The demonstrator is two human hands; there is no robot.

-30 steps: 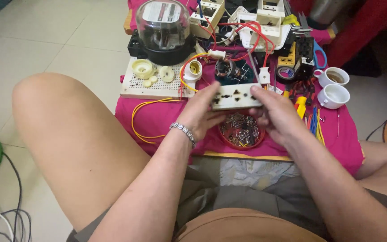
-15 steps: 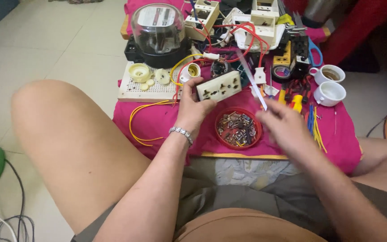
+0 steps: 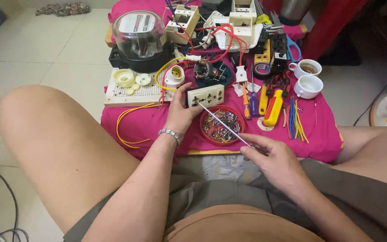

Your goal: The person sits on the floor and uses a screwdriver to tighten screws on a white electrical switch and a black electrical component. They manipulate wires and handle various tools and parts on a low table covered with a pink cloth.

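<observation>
The left hand [image 3: 181, 114] reaches forward from a bent forearm, a beaded bracelet [image 3: 169, 134] at the wrist, and its fingers and thumb are wrapped round the left end of a cream socket plate [image 3: 208, 95], which it holds tilted up above the pink cloth [image 3: 148, 123] that covers the worktop. The right hand [image 3: 272, 157] sits lower and nearer the body, over the lap, knuckles up and fingers curled in a pinch on the handle end of a thin metal screwdriver [image 3: 222, 123]. The shaft slants up and to the left across a red round dish of small screws and metal bits [image 3: 221, 126], and its tip meets the lower left edge of the socket plate. Just right of the plate lie several screwdrivers with yellow, red and blue handles [image 3: 269, 101], then a bundle of short coloured wire pieces [image 3: 294, 121]. Left of the held plate stands a white lamp holder [image 3: 174, 76] on a perforated white board [image 3: 133, 91], with yellow wire [image 3: 128, 121] looping over the cloth. Further back are a glass-domed electricity meter [image 3: 139, 38], open white switch boxes [image 3: 242, 24] and two white cups [image 3: 307, 77]. Bare knees frame the scene on both sides.
</observation>
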